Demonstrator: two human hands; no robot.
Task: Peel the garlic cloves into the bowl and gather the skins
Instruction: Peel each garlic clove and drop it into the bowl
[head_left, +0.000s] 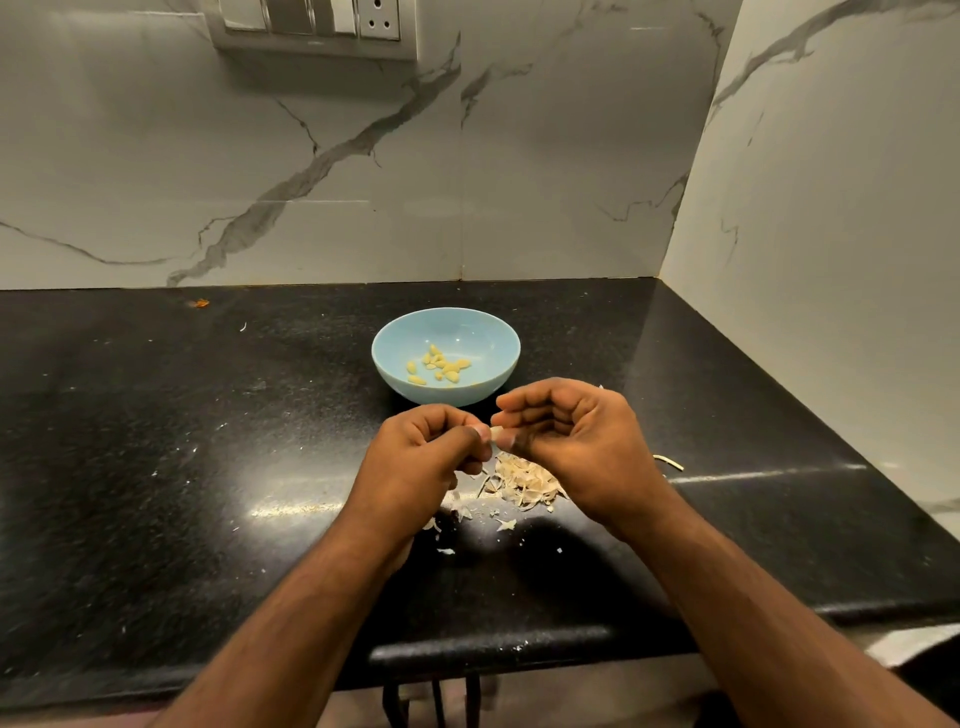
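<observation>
- The left hand (431, 447) and the right hand (566, 436) meet over the near middle of the black counter (156, 441), just this side of the blue bowl (445, 353).
- Both hands have their fingers curled. Between the two thumbs and forefingers sits a small pale garlic clove (496, 432), pinched from both sides; only its tip shows, so I cannot tell how much skin is left on it.
- The bowl stands just beyond the hands, and a small cluster of peeled cloves (439, 364) lies in its bottom.
- A loose pile of skins (524, 480) lies on the counter directly under and slightly near of the hands, with stray flakes scattered to the near left and a curled strip (669, 461) off to the right.
- The step in hand looks like stripping this clove; the bowl's small count suggests the task is partway.
- Risks: the clove is small and probably slick, so a hard pull could shoot it out of the pinch onto the counter or floor.
- The skins are light; a sweep of a wrist or forearm could scatter the pile, and flakes near the edge could drop off.
- Skin clinging to the fingers could fall into the bowl with the clove.
</observation>
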